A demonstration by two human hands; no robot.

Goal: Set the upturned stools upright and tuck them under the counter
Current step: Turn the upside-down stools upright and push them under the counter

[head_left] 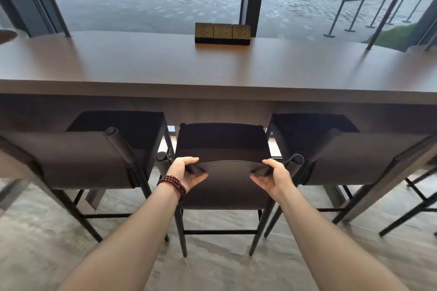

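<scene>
Gripping the backrest (228,183) of the middle stool (222,142), the left hand (183,172) and right hand (274,178) each curl fingers over its top edge, thumbs on the near face. This stool stands upright, its seat close against the counter (165,66). A left stool (78,160) and right stool (354,156), also upright, flank it. A bead bracelet (173,184) circles the left wrist.

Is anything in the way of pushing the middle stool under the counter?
Nothing I can see. The left hand and right hand grip the middle stool by its backrest, and the gap between the left stool and right stool leads straight under the counter. It is dark underneath, though.
</scene>
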